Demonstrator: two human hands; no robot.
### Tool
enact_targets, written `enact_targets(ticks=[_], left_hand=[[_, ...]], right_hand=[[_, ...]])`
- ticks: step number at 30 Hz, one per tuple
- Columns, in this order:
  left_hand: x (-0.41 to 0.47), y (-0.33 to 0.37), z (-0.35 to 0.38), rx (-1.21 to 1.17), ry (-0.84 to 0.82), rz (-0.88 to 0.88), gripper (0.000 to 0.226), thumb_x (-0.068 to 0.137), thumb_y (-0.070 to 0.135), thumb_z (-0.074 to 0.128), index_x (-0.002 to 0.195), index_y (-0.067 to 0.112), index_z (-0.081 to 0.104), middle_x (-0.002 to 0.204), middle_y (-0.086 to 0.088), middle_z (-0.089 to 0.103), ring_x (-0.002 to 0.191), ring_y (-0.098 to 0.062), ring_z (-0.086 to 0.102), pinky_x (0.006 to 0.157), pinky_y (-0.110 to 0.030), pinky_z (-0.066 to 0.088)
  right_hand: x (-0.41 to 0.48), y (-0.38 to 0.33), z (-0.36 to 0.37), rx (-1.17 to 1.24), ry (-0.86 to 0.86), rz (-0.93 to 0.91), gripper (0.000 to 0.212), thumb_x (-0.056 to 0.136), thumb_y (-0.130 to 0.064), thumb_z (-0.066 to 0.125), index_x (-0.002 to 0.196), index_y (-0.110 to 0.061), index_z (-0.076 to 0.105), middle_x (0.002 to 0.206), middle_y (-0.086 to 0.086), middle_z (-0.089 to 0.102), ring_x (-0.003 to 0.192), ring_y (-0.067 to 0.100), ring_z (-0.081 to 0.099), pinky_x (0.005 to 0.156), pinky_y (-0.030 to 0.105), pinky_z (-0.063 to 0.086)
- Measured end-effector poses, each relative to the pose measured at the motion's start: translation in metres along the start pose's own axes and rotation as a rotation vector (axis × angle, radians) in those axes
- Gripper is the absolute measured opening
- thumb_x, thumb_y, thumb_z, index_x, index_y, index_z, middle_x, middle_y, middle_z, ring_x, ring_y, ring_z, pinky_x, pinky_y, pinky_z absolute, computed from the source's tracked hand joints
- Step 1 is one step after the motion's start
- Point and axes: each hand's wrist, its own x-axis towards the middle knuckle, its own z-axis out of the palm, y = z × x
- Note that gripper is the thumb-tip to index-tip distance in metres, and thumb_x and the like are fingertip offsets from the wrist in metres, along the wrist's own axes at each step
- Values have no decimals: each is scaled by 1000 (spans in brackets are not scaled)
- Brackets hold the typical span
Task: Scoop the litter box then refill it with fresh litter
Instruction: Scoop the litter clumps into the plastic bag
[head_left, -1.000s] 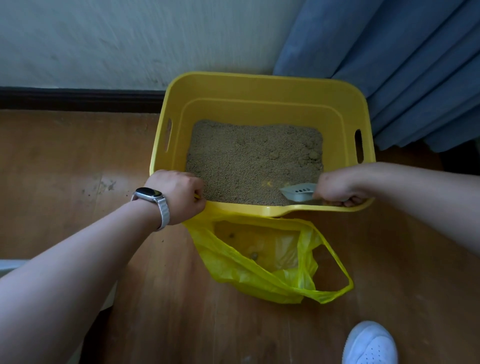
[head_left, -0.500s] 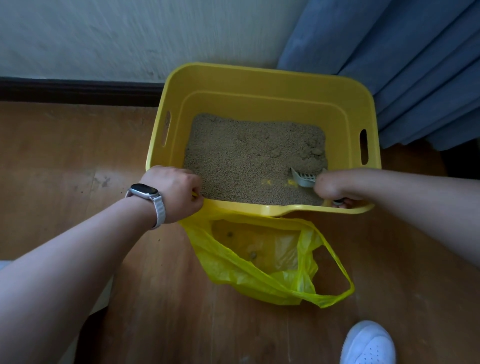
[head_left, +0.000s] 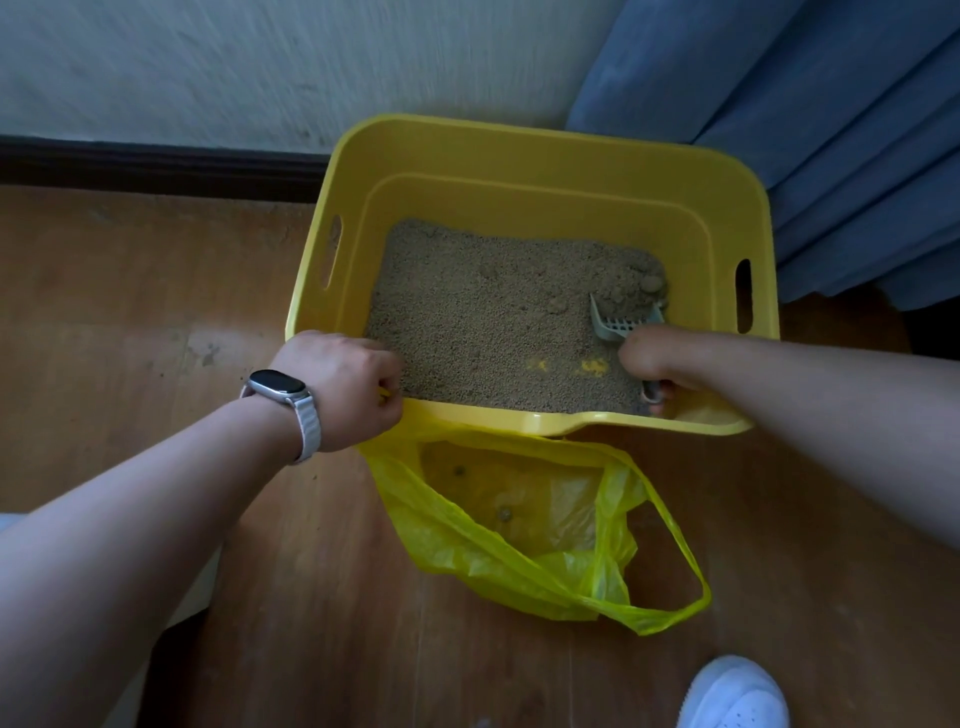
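Observation:
A yellow plastic litter box (head_left: 524, 150) stands on the wooden floor against the wall, holding tan litter (head_left: 483, 317). My right hand (head_left: 649, 358) grips the handle of a grey slotted scoop (head_left: 621, 319) whose blade digs into the litter at the box's right side, beside a few clumps (head_left: 636, 288). My left hand (head_left: 343, 387), with a watch on its wrist, grips the box's near left rim together with the edge of a yellow plastic bag (head_left: 519, 525). The bag lies open on the floor just in front of the box, with a few clumps inside.
A blue curtain (head_left: 810, 130) hangs at the back right, touching the box's corner. A dark skirting board (head_left: 156, 161) runs along the white wall. A white shoe (head_left: 732, 693) is at the bottom right on the wooden floor (head_left: 104, 291).
My right hand pushed the scoop away from the near rim, deeper and to the right into the litter toward the clumps. The left hand kept its hold on the rim.

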Motion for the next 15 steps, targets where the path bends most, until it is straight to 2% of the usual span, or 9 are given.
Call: enact_targets(ticks=[2,4,7,10,12,15], left_hand=[[0,-1,2,5,-2,6,18,75,38,62,62,26,57,62,11,57,55,-20,53,53,-23,27],[0,-1,2,-1,13,16,18,73,38,59,60,25,55,59,11,55,54,-21,54,52,-22,28],[0,0,1,-33,27,17,17,68,39,56,57,26,54,58,10,55,53,-24,56,54,-23,29],[0,-1,1,-51,26,14,16,67,40,56,57,28,55,59,9,58,55,-25,58,55,-23,31],[0,-1,2,-47,30,12,16,67,40,56,58,27,56,60,9,59,55,-25,59,55,-24,33],[1,0,4,-35,28,7,17,66,41,56,58,26,58,61,10,60,56,-25,60,55,-24,35]], right_hand=[[1,-2,1,115,-11,24,34,101,-2,24,129,4,41,76,31,59,40,26,55,31,23,40],[4,-3,3,200,-22,81,39,103,-9,24,136,7,36,87,34,63,45,28,59,31,24,45],[6,-8,3,272,-21,95,33,104,-14,28,117,11,45,100,34,65,54,30,62,36,24,49],[9,-10,4,317,9,87,33,105,-15,33,93,10,51,93,31,67,57,30,64,50,29,55],[14,-7,4,347,-9,77,32,104,-12,38,89,10,56,82,24,67,59,26,63,58,28,55],[19,-4,5,377,19,77,33,104,-14,43,80,2,59,74,17,62,56,23,58,47,27,52]])
